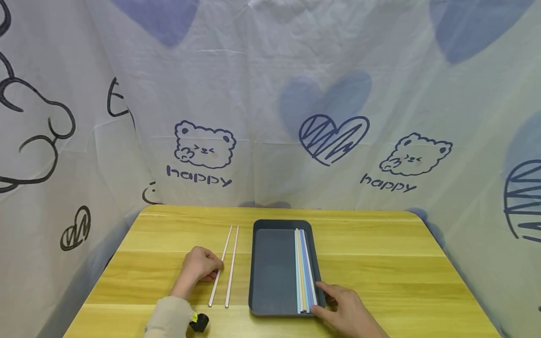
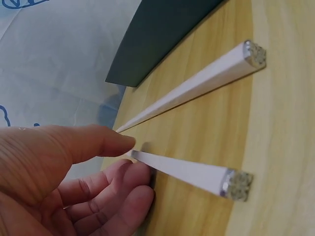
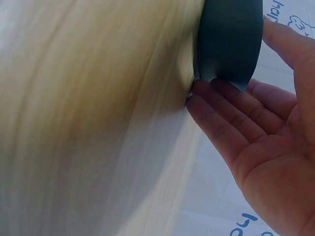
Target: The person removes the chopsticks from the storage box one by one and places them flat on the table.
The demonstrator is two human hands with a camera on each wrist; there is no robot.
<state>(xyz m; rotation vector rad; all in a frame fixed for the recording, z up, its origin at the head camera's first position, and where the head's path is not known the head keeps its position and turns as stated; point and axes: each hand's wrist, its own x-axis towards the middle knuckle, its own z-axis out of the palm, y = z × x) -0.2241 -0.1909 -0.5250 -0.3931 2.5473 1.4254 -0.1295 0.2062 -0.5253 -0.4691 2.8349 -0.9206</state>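
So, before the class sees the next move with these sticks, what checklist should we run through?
1. Room in the tray: ok, the coloured sticks lie along its right side.
2. Right hand on the tray: ok, at its near right corner.
3. Left hand at the left pale stick: ok.
4. Firm grip on that stick: cannot tell.
5. Right pale stick in the tray: not ok, on the table.

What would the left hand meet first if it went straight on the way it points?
The left hand would likely meet the nearer pale stick first; it is right there, though exact contact is hard to judge.
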